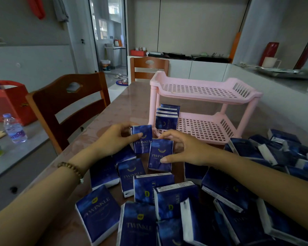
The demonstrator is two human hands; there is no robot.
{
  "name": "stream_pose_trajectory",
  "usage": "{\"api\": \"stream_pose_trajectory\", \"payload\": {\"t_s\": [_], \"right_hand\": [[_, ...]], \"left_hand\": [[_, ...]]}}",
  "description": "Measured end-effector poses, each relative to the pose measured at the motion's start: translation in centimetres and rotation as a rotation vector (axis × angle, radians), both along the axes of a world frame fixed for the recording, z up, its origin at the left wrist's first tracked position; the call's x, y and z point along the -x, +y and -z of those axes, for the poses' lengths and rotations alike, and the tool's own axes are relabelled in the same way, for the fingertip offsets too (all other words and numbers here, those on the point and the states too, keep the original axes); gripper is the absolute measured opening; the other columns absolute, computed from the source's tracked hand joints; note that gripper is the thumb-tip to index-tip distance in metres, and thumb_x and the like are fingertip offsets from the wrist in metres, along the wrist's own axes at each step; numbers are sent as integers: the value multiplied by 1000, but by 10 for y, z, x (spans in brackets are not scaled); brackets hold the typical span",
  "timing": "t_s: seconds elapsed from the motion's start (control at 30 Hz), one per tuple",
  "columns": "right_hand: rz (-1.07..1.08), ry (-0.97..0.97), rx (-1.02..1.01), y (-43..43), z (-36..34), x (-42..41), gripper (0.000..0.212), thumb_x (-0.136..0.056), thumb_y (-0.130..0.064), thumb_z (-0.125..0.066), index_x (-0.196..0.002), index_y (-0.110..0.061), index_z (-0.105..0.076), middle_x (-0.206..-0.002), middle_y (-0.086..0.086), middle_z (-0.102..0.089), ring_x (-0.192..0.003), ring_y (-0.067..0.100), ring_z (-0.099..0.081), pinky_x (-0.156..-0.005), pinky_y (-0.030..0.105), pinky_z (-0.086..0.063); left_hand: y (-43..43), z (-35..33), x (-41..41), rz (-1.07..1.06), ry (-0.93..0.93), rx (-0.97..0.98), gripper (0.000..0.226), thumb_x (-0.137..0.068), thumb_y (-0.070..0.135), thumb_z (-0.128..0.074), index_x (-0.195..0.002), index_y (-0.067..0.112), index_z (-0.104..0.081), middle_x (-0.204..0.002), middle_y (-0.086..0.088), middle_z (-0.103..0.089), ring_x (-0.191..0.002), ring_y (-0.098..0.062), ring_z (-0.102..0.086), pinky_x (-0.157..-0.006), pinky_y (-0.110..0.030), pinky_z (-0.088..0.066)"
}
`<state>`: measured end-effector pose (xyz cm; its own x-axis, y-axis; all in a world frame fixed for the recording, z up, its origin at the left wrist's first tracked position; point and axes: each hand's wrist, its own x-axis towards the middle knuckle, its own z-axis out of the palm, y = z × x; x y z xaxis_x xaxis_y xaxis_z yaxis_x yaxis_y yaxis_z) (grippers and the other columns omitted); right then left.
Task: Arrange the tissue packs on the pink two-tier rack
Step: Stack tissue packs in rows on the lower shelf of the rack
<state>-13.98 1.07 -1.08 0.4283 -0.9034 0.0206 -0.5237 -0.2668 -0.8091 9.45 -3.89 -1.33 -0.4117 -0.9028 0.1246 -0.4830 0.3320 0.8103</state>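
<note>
A pink two-tier rack (203,89) stands on the table ahead of me. Several dark blue tissue packs (166,118) stand upright in a row at the left end of its lower tier; the top tier holds nothing. My left hand (114,139) grips one blue tissue pack (142,144) upright just in front of the rack. My right hand (183,148) holds a second blue tissue pack (160,155) beside it, thumb on its face. Many loose tissue packs (167,201) lie scattered across the near table.
A heap of packs (283,153) lies right of the rack. Two wooden chairs (69,107) stand at the table's left and far side. A water bottle (14,128), a cup and a red bag (9,102) sit on a grey surface at left.
</note>
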Motion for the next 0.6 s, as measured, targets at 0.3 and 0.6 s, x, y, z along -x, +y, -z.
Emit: {"api": "stream_pose_trajectory", "payload": {"t_s": [0.3, 0.6], "right_hand": [[167, -166, 132, -8, -5, -11, 53, -66, -13, -82, -99, -25, -43, -101, 7, -53, -81, 25, -60, -79, 44, -54], [55, -217, -5, -7, -22, -3, 42, -75, -18, -74, -114, -20, -58, -113, -3, -67, -106, 7, -63, -92, 23, -50]], "left_hand": [[21, -12, 17, 123, 29, 53, 16, -84, 43, -53, -96, 35, -59, -88, 13, -66, -79, 11, -62, -65, -3, -44], [23, -13, 27, 148, 466, 23, 35, -75, 28, -59, -106, 14, -56, -99, 0, -68, -93, -8, -67, -74, -17, -53]]}}
